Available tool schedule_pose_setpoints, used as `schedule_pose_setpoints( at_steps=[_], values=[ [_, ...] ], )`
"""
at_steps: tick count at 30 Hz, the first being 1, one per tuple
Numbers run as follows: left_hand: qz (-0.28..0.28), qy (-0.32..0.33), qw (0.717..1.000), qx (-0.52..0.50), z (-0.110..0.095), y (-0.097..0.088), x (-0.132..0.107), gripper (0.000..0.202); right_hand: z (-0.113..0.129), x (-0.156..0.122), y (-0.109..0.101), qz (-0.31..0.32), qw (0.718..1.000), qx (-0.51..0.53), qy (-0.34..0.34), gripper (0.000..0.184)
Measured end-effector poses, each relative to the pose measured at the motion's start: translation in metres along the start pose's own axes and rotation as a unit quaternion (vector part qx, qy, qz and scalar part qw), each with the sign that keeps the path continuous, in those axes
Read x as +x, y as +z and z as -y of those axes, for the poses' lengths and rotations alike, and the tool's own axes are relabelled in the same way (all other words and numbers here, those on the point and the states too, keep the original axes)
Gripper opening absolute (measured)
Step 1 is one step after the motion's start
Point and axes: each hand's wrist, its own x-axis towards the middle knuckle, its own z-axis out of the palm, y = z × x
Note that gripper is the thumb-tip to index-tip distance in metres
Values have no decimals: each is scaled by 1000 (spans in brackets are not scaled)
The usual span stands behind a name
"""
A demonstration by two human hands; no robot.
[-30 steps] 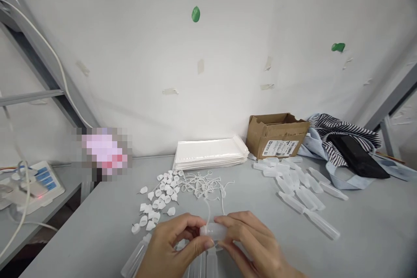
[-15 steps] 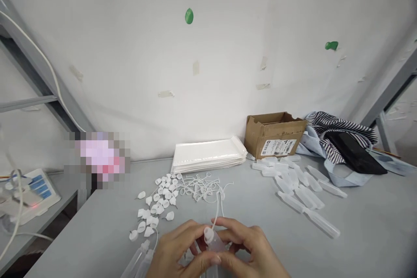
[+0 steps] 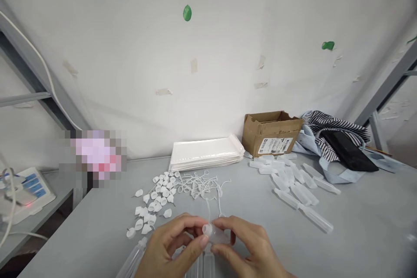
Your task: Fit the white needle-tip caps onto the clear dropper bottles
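Between my two hands lies a small translucent squeeze bottle (image 3: 219, 235), tilted with its open mouth toward the left. My left hand (image 3: 176, 243) pinches it at the neck with thumb and index finger. The fingers and thumb of my right hand (image 3: 250, 243) close around its body. A thin white strap (image 3: 209, 210) stands up from the bottle's neck. More clear bottles (image 3: 132, 260) lie below and beside my left hand, partly covered by it. Ahead on the table are a heap of white looped straps (image 3: 198, 186) and many white caps with thin tips (image 3: 158, 202).
A stack of white padded envelopes (image 3: 205, 153) rests against the wall. Right of it stands an open cardboard box (image 3: 273, 132), with loose translucent bottles (image 3: 293, 180) in front. A striped cloth bag (image 3: 325, 126) bears a black pouch (image 3: 350, 150). At far left is a white device (image 3: 31, 193) with cables.
The bottle has turned from more upright to lying more sideways, its mouth now toward the left. My right fingers have shifted along its body. The whole view has moved slightly.
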Motion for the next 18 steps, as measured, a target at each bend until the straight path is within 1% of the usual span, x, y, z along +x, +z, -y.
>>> schedule_pose_setpoints(
  at_steps=[2,4,6,8,9,10,11,13,14,15,16,18],
  values=[
    [25,-12,999,-21,2,-2,2,22,0,-1,1,-8,1000,5,1,20],
    [55,-18,998,-35,5,-4,4,23,1,-3,1,-5,1000,14,22,21],
    [77,-17,996,-38,7,-6,6,22,4,-3,0,-3,997,31,77,22],
    [87,-4,995,-39,8,-8,9,20,7,0,-1,7,983,80,163,22],
    [89,6,995,-38,9,-9,10,18,8,3,-1,23,970,126,208,22],
    [93,15,995,-35,9,-11,11,17,8,6,-2,44,949,189,250,24],
    [100,23,994,-31,9,-11,12,16,8,9,-2,68,920,262,283,27],
    [120,34,992,-18,10,-13,13,14,8,14,-2,112,850,394,330,32],
    [132,35,991,-14,10,-14,13,15,8,16,-2,126,821,438,343,33],
    [144,33,989,-13,11,-14,13,16,8,17,-2,135,801,467,349,34],
    [154,28,988,-15,11,-14,12,18,8,17,-2,142,790,483,350,34],
    [170,23,985,-25,10,-14,11,20,10,16,-2,145,785,493,346,37]
  ],
)
